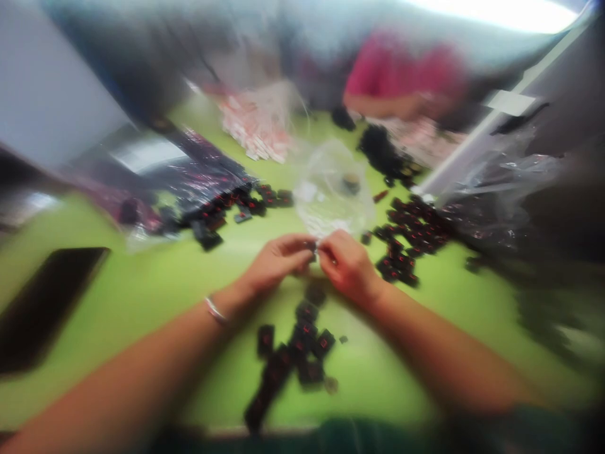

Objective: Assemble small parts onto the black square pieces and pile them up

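Note:
My left hand [286,255] and my right hand [347,265] meet at the middle of the green table. Between the left thumb and fingers is a small dark piece [312,246], blurred, that looks like the black pieces around it. The right fingertips are pinched together against it, and what they hold is too small to make out. Just beyond both hands lies a clear plastic bag [331,183] with small whitish bits inside. Nearer my body, several black square pieces with red marks [305,337] are scattered between my forearms.
More black pieces [411,230] are heaped at right, others [246,202] at left by a large plastic bag [189,167]. A dark flat rectangular object [51,302] lies far left. Pinkish-white strips [258,126] are piled at the back. Across the table sits a person in a pink top [392,69].

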Motion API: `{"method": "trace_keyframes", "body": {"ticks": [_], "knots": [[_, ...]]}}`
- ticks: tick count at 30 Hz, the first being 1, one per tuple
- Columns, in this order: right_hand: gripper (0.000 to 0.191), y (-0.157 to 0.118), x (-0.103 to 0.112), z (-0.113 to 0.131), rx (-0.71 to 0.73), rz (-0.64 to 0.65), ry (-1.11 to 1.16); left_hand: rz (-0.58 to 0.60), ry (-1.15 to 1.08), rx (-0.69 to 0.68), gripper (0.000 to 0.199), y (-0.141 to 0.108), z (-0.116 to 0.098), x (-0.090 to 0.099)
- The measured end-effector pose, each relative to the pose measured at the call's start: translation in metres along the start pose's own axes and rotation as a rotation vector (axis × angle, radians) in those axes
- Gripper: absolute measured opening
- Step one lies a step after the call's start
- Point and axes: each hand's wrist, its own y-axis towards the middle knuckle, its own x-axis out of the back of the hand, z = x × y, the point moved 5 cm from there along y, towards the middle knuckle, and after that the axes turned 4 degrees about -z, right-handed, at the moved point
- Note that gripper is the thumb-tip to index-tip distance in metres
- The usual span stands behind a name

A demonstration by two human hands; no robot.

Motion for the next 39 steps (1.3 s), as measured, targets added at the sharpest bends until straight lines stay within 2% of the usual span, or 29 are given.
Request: {"method": "trace_keyframes", "body": {"ticks": [6, 11, 17, 21, 28, 34, 39], "knots": [[0.017, -0.002, -0.001, 0.004, 0.014, 0.025, -0.134, 0.003, 0.024, 0.000, 0.034, 0.000, 0.000, 0.002], [0.016, -0.006, 0.000, 0.006, 0.081, -0.085, -0.034, -0.027, -0.054, 0.041, 0.034, 0.001, 0.005, 0.005], [0.021, -0.010, -0.001, 0.010, 0.099, -0.150, 0.059, -0.084, -0.196, 0.069, 0.034, 0.001, 0.007, 0.007], [0.024, -0.010, 0.001, 0.012, 0.080, -0.203, 0.121, -0.069, -0.207, 0.044, 0.032, 0.001, 0.004, 0.007], [0.027, -0.011, 0.000, 0.014, 0.033, -0.192, 0.148, 0.012, -0.186, 0.008, 0.030, 0.002, 0.002, 0.007], [0.036, -0.012, -0.003, 0.017, 0.026, -0.140, 0.126, -0.066, -0.348, 0.073, 0.031, 0.001, 0.000, 0.005], [0.042, -0.011, -0.001, 0.006, -0.158, -0.208, 0.297, -0.077, -0.409, 0.071, 0.030, -0.001, -0.008, -0.001]]}}
